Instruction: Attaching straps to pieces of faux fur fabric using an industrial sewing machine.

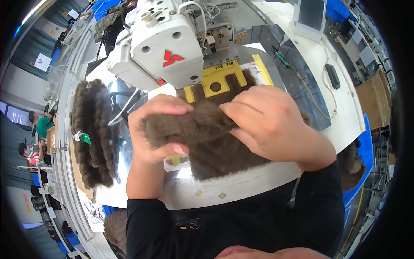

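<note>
A rolled strip of brown fur fabric [189, 126] is held up between my hands, in front of the sewing machine head. My left hand [151, 125] wraps round its left end, thumb below and fingers above. The fingertips of my right hand [265, 118] pinch its right end. Beneath lies a flat brown fur piece [228, 157] with a ribbed pile, spread over the white table. A yellow template [221, 77] with cutouts and a round hole rests on brown fur just behind my hands. The large white sewing machine [166, 47] stands beyond it.
Several brown fur strips [92, 134] with a green tag lie at the left. Green-handled snips [281, 58] and a dark oblong object [332, 76] are at the back right. A blue bin [366, 151] holding brown fur stands right. Two people sit far left.
</note>
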Demonstrator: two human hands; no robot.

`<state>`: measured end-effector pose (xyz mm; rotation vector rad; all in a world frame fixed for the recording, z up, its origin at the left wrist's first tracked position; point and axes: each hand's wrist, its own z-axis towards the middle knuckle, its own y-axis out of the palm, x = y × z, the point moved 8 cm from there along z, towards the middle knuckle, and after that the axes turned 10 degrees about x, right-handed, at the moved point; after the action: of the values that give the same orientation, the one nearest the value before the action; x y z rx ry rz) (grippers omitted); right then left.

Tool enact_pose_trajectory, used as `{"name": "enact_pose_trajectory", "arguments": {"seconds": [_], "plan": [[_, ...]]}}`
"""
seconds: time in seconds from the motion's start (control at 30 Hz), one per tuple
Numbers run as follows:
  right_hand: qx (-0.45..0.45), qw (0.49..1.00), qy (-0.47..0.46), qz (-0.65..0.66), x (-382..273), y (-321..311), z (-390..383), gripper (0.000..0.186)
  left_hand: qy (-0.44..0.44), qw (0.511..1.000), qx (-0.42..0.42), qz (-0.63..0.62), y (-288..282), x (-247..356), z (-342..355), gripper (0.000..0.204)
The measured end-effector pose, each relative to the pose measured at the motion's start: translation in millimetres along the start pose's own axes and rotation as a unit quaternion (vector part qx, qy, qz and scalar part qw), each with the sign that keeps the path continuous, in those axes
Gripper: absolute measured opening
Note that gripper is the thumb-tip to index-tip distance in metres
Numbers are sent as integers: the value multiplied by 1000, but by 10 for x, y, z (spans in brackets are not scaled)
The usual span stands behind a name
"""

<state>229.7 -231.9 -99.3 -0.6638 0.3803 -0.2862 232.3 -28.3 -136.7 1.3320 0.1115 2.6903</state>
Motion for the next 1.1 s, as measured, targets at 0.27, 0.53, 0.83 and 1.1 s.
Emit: {"name": "enact_pose_trajectory", "arguments": {"seconds": [0.27, 0.53, 0.83, 1.1], "plan": [[-115, 987, 70, 85, 193, 258, -102, 15, 99, 992, -34, 77, 190, 125, -47, 46], [-201, 969, 98, 104, 300, 435, -112, 11, 116, 983, -51, 136, 374, 218, -79, 36], [-223, 939, 160, 207, 225, 711, -194, 14, 166, 971, -142, 93, 657, 128, -218, 32], [84, 985, -20, 148, -95, -284, 32, 20, 81, 975, -87, 186, 468, -56, -333, 16]]}}
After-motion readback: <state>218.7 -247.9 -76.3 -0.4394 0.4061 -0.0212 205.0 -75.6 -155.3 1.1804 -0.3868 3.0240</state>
